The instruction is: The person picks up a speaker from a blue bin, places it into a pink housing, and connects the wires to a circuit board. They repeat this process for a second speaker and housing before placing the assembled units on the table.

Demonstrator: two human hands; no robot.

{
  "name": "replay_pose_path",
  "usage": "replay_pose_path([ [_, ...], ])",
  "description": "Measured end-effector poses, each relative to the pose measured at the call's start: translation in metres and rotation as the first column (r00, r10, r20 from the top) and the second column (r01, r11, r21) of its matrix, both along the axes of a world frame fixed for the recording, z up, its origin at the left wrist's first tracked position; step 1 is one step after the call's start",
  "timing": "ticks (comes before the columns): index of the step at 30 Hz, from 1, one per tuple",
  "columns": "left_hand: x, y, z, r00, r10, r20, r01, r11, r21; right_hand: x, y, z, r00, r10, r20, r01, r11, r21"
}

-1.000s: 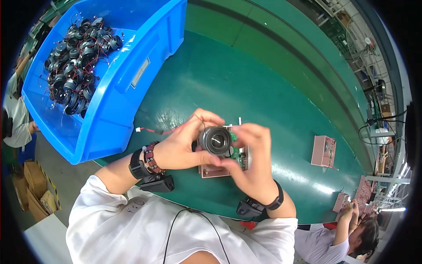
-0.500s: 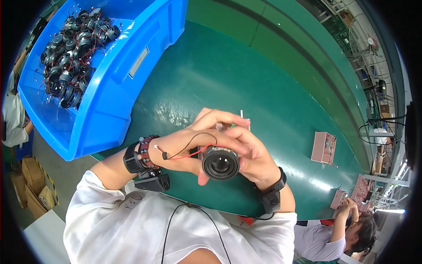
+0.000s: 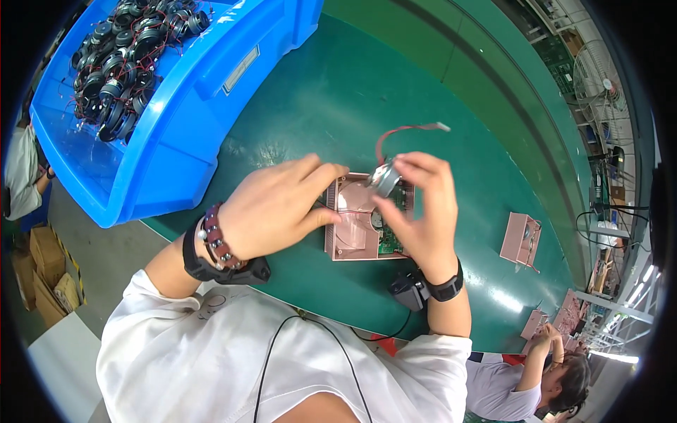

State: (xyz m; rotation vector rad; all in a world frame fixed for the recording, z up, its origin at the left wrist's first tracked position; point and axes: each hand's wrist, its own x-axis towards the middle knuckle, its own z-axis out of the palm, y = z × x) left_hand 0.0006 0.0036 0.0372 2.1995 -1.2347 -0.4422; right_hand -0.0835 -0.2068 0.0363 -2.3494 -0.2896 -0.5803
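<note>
My right hand pinches a small round speaker between thumb and fingers, above the right part of an open pink plastic housing. The speaker is tilted, and its red and black wires, with a white plug, stick out beyond my fingers. My left hand grips the left wall of the housing, thumb at the wall and fingers toward the far corner. Inside the housing, a green circuit board lies on the right; the left side is a bare pink hollow with a thin wire across it.
A blue bin at the upper left holds many black speakers with red wires. Another pink housing stands on the green table to the right. A co-worker handles pink parts at the lower right.
The speaker has gone from between both hands to my right hand alone, farther from me and tilted. My left hand has let go of it and moved to the pink housing, which now shows.
</note>
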Motion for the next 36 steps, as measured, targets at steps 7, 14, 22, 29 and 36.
replay_pose_path([
  [7, -0.039, 0.006, -0.011, 0.998, 0.063, 0.010, -0.062, 0.992, -0.113, -0.005, 0.007, -0.002, 0.996, 0.089, 0.004, -0.087, 0.975, -0.206],
  [14, -0.030, 0.008, -0.019, 0.993, 0.045, 0.108, -0.022, 0.979, -0.203, -0.008, 0.005, 0.014, 0.991, 0.093, -0.097, -0.117, 0.950, -0.289],
  [22, -0.019, 0.008, -0.013, 0.994, -0.028, 0.108, 0.051, 0.974, -0.220, -0.010, 0.012, 0.013, 0.967, -0.177, -0.184, 0.116, 0.947, -0.301],
  [29, -0.011, 0.008, -0.021, 0.998, -0.001, 0.068, 0.018, 0.968, -0.252, -0.008, 0.022, 0.002, 0.928, -0.245, -0.282, 0.169, 0.949, -0.267],
  [36, -0.007, 0.008, -0.021, 0.997, -0.062, 0.040, 0.070, 0.964, -0.257, -0.006, 0.023, 0.001, 0.914, -0.328, -0.238, 0.258, 0.924, -0.282],
])
